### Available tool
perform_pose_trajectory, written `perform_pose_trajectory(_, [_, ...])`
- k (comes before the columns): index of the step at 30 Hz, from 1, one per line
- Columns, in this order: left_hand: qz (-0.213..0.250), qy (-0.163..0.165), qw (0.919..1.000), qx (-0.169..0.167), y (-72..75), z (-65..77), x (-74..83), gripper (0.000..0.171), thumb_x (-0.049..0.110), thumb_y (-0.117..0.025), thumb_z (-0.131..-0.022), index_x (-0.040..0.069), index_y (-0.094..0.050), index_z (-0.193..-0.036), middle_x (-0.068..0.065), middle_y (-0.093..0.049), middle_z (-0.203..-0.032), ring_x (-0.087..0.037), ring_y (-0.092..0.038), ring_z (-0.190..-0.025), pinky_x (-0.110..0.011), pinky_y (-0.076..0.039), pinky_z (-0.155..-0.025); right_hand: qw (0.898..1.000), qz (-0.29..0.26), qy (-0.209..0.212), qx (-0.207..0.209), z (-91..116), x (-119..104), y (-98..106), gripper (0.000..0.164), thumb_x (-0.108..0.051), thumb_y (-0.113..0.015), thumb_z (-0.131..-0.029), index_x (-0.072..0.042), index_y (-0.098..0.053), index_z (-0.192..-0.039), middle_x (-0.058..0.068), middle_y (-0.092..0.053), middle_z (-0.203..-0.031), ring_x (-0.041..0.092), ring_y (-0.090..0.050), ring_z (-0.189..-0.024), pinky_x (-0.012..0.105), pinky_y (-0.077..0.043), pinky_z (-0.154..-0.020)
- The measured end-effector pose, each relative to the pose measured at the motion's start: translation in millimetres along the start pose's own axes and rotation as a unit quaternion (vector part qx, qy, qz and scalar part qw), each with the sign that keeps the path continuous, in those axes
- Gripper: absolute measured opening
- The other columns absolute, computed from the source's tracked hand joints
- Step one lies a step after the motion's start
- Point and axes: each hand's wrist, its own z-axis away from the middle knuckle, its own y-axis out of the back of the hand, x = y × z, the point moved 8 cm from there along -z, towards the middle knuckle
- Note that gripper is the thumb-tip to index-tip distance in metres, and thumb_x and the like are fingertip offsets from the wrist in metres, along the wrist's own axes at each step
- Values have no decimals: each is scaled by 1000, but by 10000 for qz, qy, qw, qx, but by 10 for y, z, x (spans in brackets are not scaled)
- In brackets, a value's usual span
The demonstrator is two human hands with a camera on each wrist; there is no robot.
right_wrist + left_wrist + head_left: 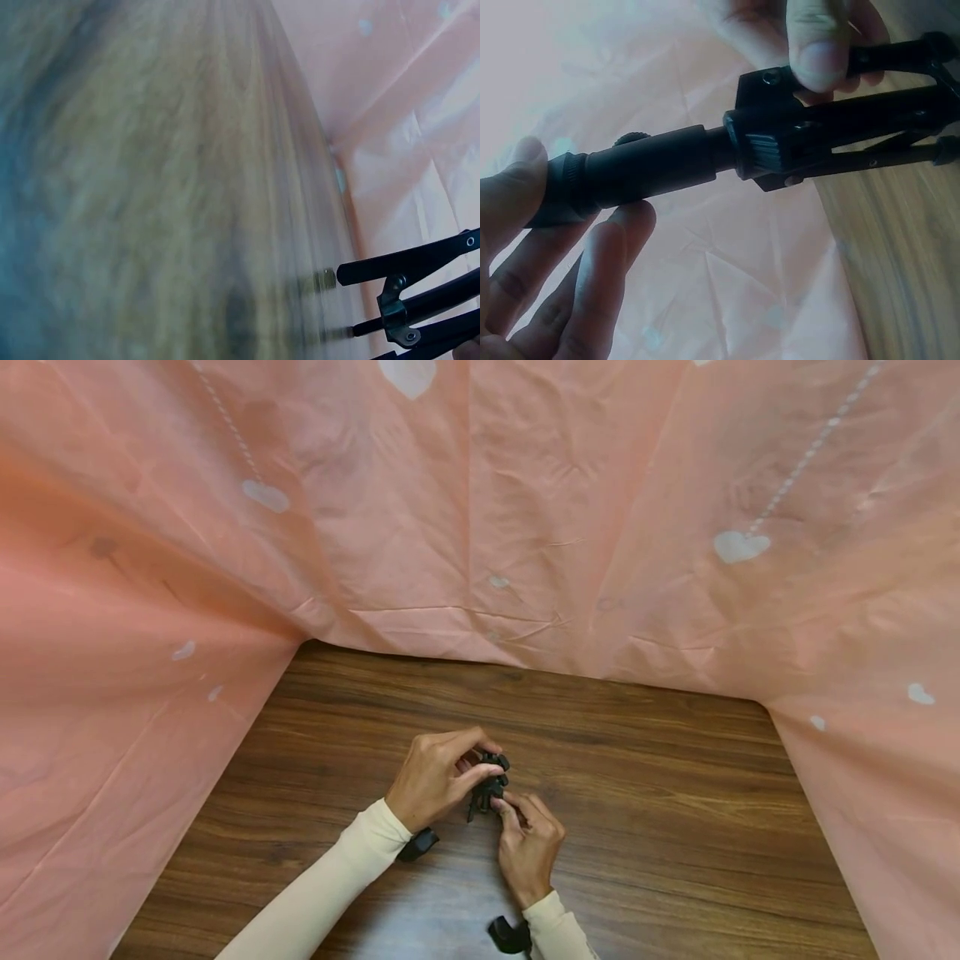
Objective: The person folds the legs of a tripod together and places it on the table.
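A small black tripod (487,791) is held between both hands over the wooden table. My left hand (441,775) grips its head end between thumb and fingers. In the left wrist view, the tripod's smooth cylindrical column (656,167) runs from those fingers to a ribbed collar. My right hand (530,846) pinches one leg near its hinge, thumb (819,64) on top. The legs lie close together alongside the centre rod. At the lower right of the right wrist view, the legs (405,262) and a metal brace (391,304) show, with most of the right hand out of frame.
The dark wood-grain table (660,793) spreads out beneath the hands. Pink sheeting (525,527) with white hearts hangs along its back and both sides. Each wrist wears a black camera mount (508,935), and pale sleeves (322,893) cover the forearms.
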Motion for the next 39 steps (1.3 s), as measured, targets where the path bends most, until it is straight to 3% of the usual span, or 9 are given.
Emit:
perform_pose_trajectory(11, [263, 98, 9996, 74, 43, 23, -37, 18, 17, -87, -88, 14, -77, -103, 3, -82, -96, -3, -74, -74, -12, -58, -67, 9996, -275, -90, 54, -6, -17, -55, 13, 3, -88, -81, -3, -83, -90, 9, -76, -78, 18, -71, -59, 12, -54, -57])
perform_pose_trajectory(23, [325, 219, 9992, 30, 54, 72, -98, 21, 18, -87, -88, 16, -77, -106, 6, -81, -98, -1, -71, -75, -19, -60, -66, 9951, -482, -533, -672, -1, 54, -109, 10, -6, -88, -85, -10, -83, -93, 2, -78, -84, 12, -78, -74, 13, -60, -67])
perform_pose_trajectory(30, [351, 253, 9991, 50, 47, 93, -93, 30, 19, -89, -87, 18, -78, -114, 5, -82, -103, -1, -72, -75, -17, -59, -67, 9949, -347, -433, -848, -17, 25, -63, 17, -8, -91, -81, -12, -83, -96, 0, -79, -88, 11, -79, -75, 15, -60, -66])
perform_pose_trajectory(39, [441, 320, 9985, -29, 42, 108, -112, 38, 20, -90, -86, 20, -77, -122, 5, -82, -110, 0, -72, -75, -14, -58, -67, 9897, -293, -710, -1208, 1, 114, -58, 20, -11, -92, -81, -13, -83, -99, 0, -78, -88, 11, -78, -75, 16, -61, -66])
